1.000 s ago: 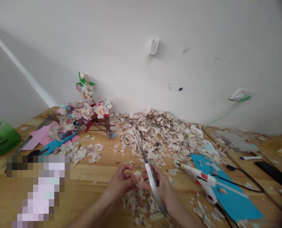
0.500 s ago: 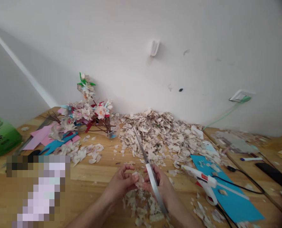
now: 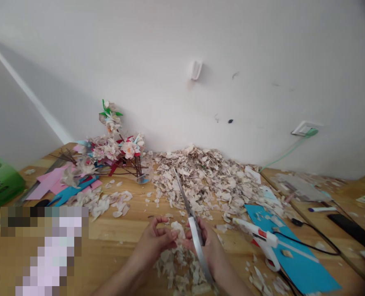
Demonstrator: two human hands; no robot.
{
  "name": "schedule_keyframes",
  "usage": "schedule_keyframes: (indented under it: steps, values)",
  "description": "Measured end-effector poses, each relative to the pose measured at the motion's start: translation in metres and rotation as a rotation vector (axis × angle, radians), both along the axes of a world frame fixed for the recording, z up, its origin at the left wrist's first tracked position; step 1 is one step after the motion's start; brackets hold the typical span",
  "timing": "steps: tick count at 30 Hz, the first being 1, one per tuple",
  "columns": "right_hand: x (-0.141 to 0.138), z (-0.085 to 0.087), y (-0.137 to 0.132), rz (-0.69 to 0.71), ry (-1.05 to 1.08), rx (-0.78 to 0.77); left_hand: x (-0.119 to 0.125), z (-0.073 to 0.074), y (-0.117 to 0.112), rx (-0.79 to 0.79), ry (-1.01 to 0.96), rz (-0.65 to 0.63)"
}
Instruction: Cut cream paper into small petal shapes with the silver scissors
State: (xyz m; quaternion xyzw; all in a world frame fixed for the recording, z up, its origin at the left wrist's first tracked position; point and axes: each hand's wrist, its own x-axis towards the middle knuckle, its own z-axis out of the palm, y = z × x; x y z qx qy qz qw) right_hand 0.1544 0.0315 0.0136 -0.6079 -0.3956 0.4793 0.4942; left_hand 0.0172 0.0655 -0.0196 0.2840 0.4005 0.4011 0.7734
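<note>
At the front middle, my left hand [image 3: 158,237] is closed, its thumb and fingertips pinching a thin, pale dried petal [image 3: 177,230]. Close beside it, my right hand [image 3: 207,242] is wrapped round a pair of metal scissors [image 3: 195,232]. Their long blades point away toward the wall, and a broad silver handle runs along the hand. My right fingertips come close to the petal's other edge; whether they touch it I cannot tell. Below both hands lies a small heap of pale petals [image 3: 182,267], partly covered by them.
A large heap of dried flakes [image 3: 200,176] lies against the wall. Artificial flowers on twigs [image 3: 117,148] stand at left, near blue scissors [image 3: 71,191] and pink paper [image 3: 51,181]. At right, a white glue gun [image 3: 262,238] rests partly on blue card [image 3: 308,267], its black cable trailing.
The whole view has shifted slightly, with the wall and table items a little lower and farther left. Both hands keep nearly the same pose, still holding the petal and the scissors.
</note>
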Motion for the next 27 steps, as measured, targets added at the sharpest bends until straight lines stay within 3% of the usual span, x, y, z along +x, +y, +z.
schedule_keyframes:
  steps: [3,20,23,27]
  values:
    - [0.000,-0.001,-0.001,0.021,0.029,0.026,0.001,-0.001,0.000,0.007,-0.017,0.026]
    - [0.007,0.003,-0.005,-0.038,-0.040,0.063,-0.004,0.026,-0.001,-0.053,-0.059,-0.008]
    - [0.009,-0.006,-0.004,-0.051,0.026,0.099,-0.003,0.035,0.004,-0.045,-0.091,0.004]
    - [0.011,-0.020,-0.006,-0.114,0.029,0.156,0.000,0.060,0.014,-0.030,-0.157,0.081]
